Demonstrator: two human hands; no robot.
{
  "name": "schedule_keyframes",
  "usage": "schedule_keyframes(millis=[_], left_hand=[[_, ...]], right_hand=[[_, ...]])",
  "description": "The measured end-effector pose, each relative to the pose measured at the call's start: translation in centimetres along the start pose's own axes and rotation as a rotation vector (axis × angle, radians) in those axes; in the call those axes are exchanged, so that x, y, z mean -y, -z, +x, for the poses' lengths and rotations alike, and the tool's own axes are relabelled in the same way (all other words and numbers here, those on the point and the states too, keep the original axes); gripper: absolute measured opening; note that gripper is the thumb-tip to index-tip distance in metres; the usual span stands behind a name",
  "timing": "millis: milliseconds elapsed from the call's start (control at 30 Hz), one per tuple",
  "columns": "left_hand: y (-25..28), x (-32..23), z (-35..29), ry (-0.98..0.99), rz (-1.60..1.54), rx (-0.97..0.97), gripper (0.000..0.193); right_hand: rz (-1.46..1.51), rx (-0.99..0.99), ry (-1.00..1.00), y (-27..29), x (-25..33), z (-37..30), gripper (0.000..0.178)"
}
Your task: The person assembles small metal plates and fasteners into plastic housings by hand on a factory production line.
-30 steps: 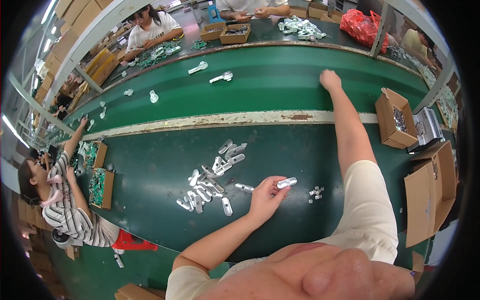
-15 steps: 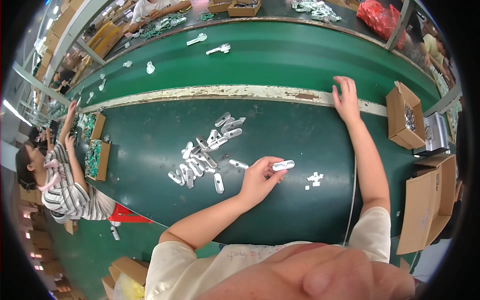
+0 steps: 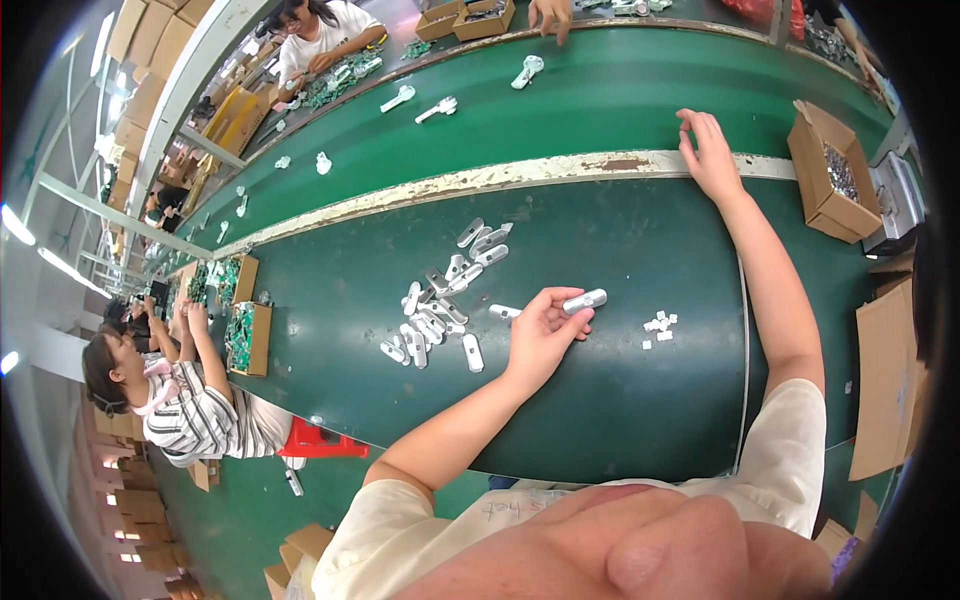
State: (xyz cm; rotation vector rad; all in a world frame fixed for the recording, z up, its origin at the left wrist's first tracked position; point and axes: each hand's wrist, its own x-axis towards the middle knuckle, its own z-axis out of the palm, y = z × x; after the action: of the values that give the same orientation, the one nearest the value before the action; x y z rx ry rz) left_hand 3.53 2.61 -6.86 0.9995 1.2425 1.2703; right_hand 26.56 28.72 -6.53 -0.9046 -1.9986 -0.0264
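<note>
My left hand (image 3: 541, 335) holds a small oblong silver casing (image 3: 586, 300) between thumb and fingers, above the dark green tabletop (image 3: 600, 400). Just left of that hand lies a single similar casing (image 3: 504, 312). Farther left is a loose pile of oblong silver casings (image 3: 432, 310), some showing a dark hole. To the right of the held casing sits a small cluster of white square bits (image 3: 660, 323). Reaching past the worn pale rail (image 3: 500, 184), my right hand (image 3: 710, 158) hovers at the green belt (image 3: 620, 110), fingers loosely extended, with nothing visible in it.
Several white handle-shaped parts (image 3: 436, 109) lie on the belt. Beyond it, a co-worker's hand (image 3: 551, 17) reaches over the edge. A carton of small parts (image 3: 838, 180) stands at the right, cartons of green pieces (image 3: 248, 335) at the left, near a seated person (image 3: 205, 410).
The whole view has shifted and tilted. My right hand reaches slightly farther over the belt. The casing in my left hand has turned. A co-worker's hand and another white part now show at the belt.
</note>
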Motion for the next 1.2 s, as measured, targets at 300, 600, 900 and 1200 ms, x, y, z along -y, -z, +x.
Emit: schedule_keyframes(millis=[300, 600, 900, 1200], left_hand=[[0.1, -0.4, -0.1, 0.017, -0.012, -0.005, 0.027], [-0.7, 0.0, 0.1, 0.001, -0.001, -0.007, 0.027], [0.6, 0.6, 0.4, -0.035, -0.049, -0.003, 0.024], [0.0, 0.2, -0.2, -0.204, 0.359, -0.060, 0.022]], right_hand=[[0.061, 0.013, -0.082, -0.3, 0.6, 0.0, 0.033], [0.063, 0.018, -0.119, -0.1, -0.3, -0.2, 0.036], [0.127, -0.152, -0.268, -0.6, 0.5, 0.7, 0.047], [-0.028, 0.115, -0.650, 1.2, -6.4, 5.9, 0.070]])
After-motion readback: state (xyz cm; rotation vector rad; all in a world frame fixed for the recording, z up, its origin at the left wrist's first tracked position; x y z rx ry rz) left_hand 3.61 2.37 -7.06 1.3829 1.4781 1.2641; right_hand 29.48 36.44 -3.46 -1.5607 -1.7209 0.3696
